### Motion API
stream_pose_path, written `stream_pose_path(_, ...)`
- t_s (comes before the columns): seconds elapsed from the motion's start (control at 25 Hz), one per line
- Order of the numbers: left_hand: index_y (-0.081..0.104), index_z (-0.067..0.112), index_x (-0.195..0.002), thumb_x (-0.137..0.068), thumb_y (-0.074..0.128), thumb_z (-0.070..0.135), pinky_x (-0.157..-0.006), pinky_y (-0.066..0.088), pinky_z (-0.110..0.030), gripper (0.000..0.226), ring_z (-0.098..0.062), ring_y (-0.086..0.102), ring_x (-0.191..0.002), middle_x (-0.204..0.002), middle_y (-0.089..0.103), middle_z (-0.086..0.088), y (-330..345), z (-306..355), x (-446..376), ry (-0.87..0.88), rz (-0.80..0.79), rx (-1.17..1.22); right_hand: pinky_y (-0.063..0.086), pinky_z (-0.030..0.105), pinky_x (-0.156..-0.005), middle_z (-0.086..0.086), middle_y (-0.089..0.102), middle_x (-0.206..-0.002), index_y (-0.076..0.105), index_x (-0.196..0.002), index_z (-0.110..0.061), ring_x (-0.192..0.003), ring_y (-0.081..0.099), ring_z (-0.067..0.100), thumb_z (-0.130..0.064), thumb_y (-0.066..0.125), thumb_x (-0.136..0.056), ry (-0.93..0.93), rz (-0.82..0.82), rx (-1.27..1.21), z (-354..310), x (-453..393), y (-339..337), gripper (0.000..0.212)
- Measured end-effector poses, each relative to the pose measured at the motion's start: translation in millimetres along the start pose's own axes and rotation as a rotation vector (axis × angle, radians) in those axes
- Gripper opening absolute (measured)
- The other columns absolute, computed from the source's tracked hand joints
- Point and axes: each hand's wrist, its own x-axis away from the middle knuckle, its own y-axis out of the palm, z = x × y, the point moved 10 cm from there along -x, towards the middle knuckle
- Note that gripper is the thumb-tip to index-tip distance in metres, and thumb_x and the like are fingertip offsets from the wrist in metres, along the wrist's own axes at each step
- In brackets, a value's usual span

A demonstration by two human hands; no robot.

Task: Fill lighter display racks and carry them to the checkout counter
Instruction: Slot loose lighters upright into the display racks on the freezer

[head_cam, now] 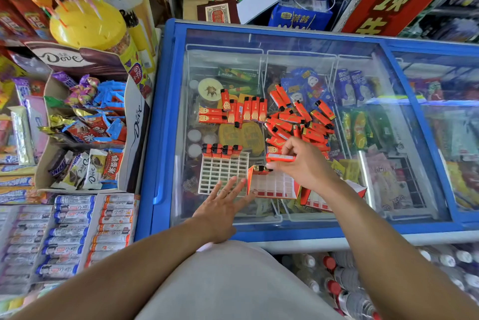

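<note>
From the head camera: the left hand (225, 200) lies flat, fingers spread wide, pressing the near edge of the white grid rack (223, 173) on the freezer's glass lid (363, 190). Four lighters (222, 150) stand in that rack's far row. The right hand (303, 164) pinches one red lighter (280, 157) sideways, just above the red-edged rack (272, 184), where a lighter (261, 168) sits at the far left corner. Beyond, a loose heap of red lighters (300, 122) and a tidier row (239, 111) lie on the glass.
</note>
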Motion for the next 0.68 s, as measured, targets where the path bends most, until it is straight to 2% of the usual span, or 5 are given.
stream_pose_path(0.12,-0.031,0.039,-0.152,-0.096,0.057,0.039,-0.123,-0.015,-0.052,0.104,-0.026,-0.040,-0.143,-0.159,-0.040,-0.004,1.3,0.5,-0.9,-0.001,-0.005,-0.007,0.049,0.028,-0.072,-0.021,0.065,-0.094,0.067,-0.095,-0.033,-0.080,0.061,0.004,-0.057,0.076,-0.078,0.002,0.012,0.058,14.3,12.1,-6.6,0.031)
stream_pose_path(0.24,-0.032,0.038,-0.152,-0.096,0.057,0.039,-0.123,-0.014,-0.052,0.105,-0.025,-0.041,-0.142,-0.159,-0.040,-0.003,1.0,1.3,-0.5,-0.003,-0.018,-0.011,0.056,0.039,-0.070,-0.019,0.065,-0.099,0.061,-0.113,-0.036,-0.071,0.066,0.009,-0.049,0.060,-0.095,0.000,-0.087,0.138,26.9,19.6,3.1,0.022)
stream_pose_path(0.4,-0.032,0.039,-0.151,-0.097,0.057,0.041,-0.123,-0.013,-0.052,0.105,-0.026,-0.040,-0.143,-0.159,-0.040,-0.003,0.6,1.0,-0.8,-0.008,-0.025,-0.010,0.040,0.031,-0.045,-0.017,0.065,-0.064,0.066,-0.088,-0.037,-0.038,0.046,0.008,-0.042,0.067,-0.090,0.003,-0.006,0.097,33.0,22.4,9.4,0.005)
stream_pose_path(0.52,-0.035,0.041,-0.149,-0.096,0.058,0.041,-0.124,-0.012,-0.052,0.106,-0.025,-0.039,-0.144,-0.158,-0.040,-0.003,-0.3,0.7,-0.4,-0.010,-0.025,-0.012,0.032,0.024,-0.048,-0.022,0.065,-0.074,0.069,-0.088,-0.034,-0.042,0.046,0.003,-0.044,0.073,-0.086,0.030,-0.039,0.063,36.1,23.9,25.4,0.011)
stream_pose_path(0.68,-0.045,0.045,-0.138,-0.096,0.056,0.040,-0.124,-0.011,-0.053,0.110,-0.026,-0.039,-0.144,-0.158,-0.041,-0.003,-1.1,0.5,0.0,-0.013,-0.015,-0.023,0.037,0.023,-0.054,-0.017,0.065,-0.092,0.061,-0.115,-0.033,-0.057,0.050,-0.004,-0.043,0.062,-0.095,-0.015,-0.100,0.140,32.1,25.1,39.7,0.023)
